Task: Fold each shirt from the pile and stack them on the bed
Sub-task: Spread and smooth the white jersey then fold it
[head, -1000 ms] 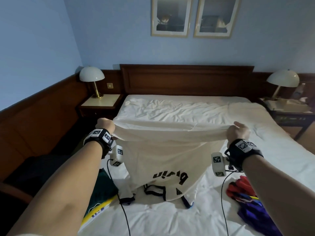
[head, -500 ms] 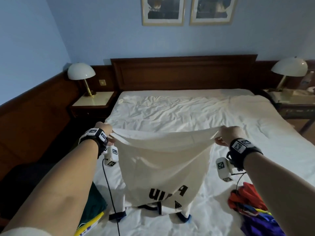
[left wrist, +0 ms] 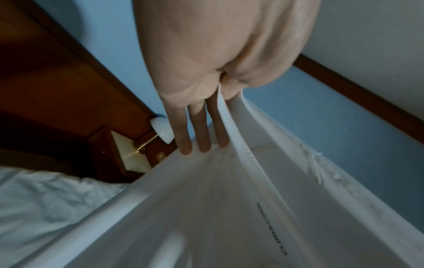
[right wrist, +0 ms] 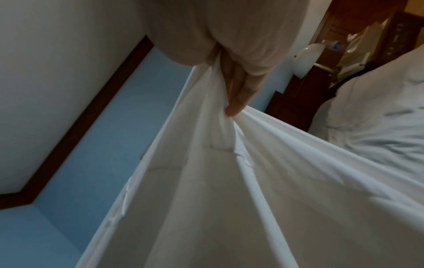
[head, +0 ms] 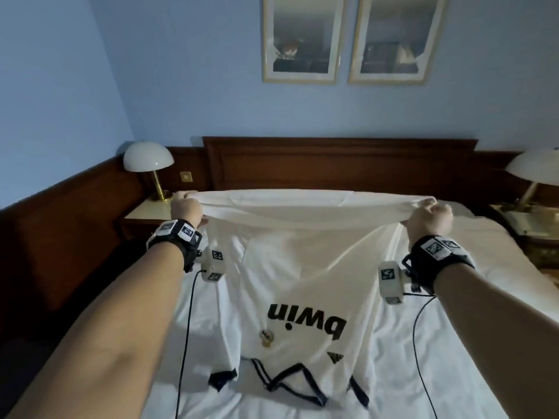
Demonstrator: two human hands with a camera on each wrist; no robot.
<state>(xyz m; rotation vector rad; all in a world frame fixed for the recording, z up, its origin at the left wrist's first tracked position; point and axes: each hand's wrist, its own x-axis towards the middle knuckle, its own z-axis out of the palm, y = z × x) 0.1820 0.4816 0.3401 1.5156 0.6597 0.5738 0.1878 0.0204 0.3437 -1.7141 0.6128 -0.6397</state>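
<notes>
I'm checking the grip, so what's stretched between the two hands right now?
The white shirt's hem runs taut from the left hand to the right hand, nothing else between them; the head view shows it.

We are seeing the white shirt (head: 305, 267) hiding most of the bed (head: 423, 373). The right lamp (head: 535, 167) is being cut off by the picture's edge. Small print inside the shirt is blurring beyond reading.
</notes>
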